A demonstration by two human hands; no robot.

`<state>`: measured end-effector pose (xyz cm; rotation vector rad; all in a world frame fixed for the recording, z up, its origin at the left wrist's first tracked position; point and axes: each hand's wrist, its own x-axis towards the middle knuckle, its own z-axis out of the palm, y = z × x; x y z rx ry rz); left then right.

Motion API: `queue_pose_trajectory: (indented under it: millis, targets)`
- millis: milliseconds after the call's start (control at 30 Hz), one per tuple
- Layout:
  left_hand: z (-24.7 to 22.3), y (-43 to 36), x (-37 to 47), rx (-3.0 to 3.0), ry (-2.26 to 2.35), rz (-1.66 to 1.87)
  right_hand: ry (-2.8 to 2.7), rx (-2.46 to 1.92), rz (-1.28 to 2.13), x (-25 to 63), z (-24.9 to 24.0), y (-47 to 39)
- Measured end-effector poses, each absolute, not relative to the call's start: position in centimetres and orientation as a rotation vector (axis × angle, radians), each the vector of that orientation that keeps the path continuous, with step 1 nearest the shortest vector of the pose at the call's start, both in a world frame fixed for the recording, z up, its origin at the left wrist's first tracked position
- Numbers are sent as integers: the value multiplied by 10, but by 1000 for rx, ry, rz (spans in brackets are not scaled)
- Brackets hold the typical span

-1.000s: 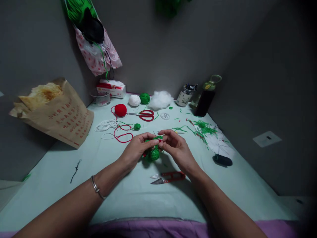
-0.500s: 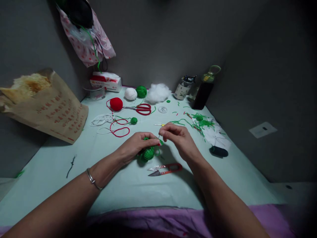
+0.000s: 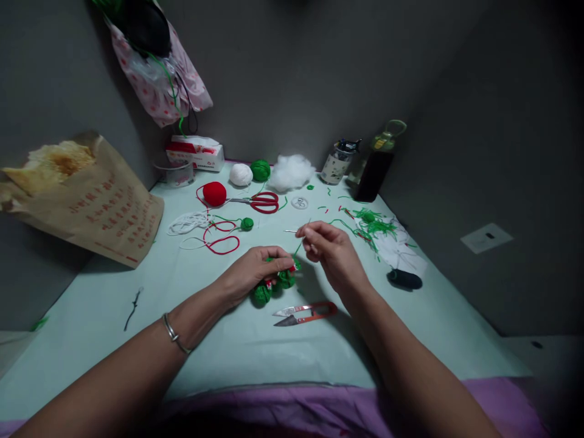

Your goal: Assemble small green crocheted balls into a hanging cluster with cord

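My left hand is closed on a green crochet piece with red and white bits, pinching its upper edge between thumb and fingers. Rounded green parts hang below those fingers. To its right, my right hand pinches a needle, its thin tip just showing above the fingers. A taut green yarn strand runs from the piece up to this hand. Behind the right fingertips lies a thin metal hook, partly hidden. Orange-handled thread snips lie on the table below both hands.
Beyond the hands are red-handled scissors, a red yarn ball, white stuffing and loose yarn. Green scraps and a dark cylinder lie right. A paper bag stands left, a bottle back right.
My right hand has risen slightly from the piece, and a green strand now stretches between them. The crochet piece has turned in my left hand, showing more of its rounded parts.
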<state>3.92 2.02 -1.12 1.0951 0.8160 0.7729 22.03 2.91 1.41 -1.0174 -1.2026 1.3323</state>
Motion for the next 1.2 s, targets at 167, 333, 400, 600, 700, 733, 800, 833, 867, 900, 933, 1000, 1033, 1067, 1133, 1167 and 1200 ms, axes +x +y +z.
queue_pose_trajectory:
  millis: [167,333,400,600,700,733,800,833,867,900,933,1000,1033,1067,1133,1167,1200]
  targets:
    - [-10,19,40,1102,798,737,-1144,-971,1699,226,22,30]
    - [-7,18,40,1181,773,659,-969,-884,1634,239,27,36]
    - [-6,18,40,1200,770,649,-947,-872,1615,243,30,37]
    - [-3,23,34,1151,827,758,-1019,-860,1518,244,34,33]
    - [-2,25,32,1118,863,814,-1076,-910,1333,243,32,31]
    - [-2,26,32,1108,875,829,-1115,-935,1235,242,31,31]
    - [-2,26,31,1097,894,854,-1238,-991,981,240,29,29]
    - [-2,27,31,1092,899,875,-1322,-1021,838,239,28,28]
    - [-3,27,31,1086,899,902,-1416,-1050,695,238,26,26]
    - [-3,28,30,1079,896,932,-1513,-1070,560,236,25,25]
    - [-4,29,29,1072,890,961,-1604,-1079,445,235,24,23]
    - [-4,30,27,1065,880,998,-1762,-1068,299,233,22,21]
    - [-5,31,26,1069,879,1005,-1823,-1060,259,233,21,19]
    - [-5,32,25,1074,881,1008,-1874,-1052,235,232,21,19]
    - [-4,33,24,1087,888,1014,-1958,-1037,215,230,21,17]
    - [-4,33,24,1091,892,1018,-1991,-1025,209,229,22,16]
    - [-4,33,24,1094,896,1022,-2019,-1012,205,229,22,15]
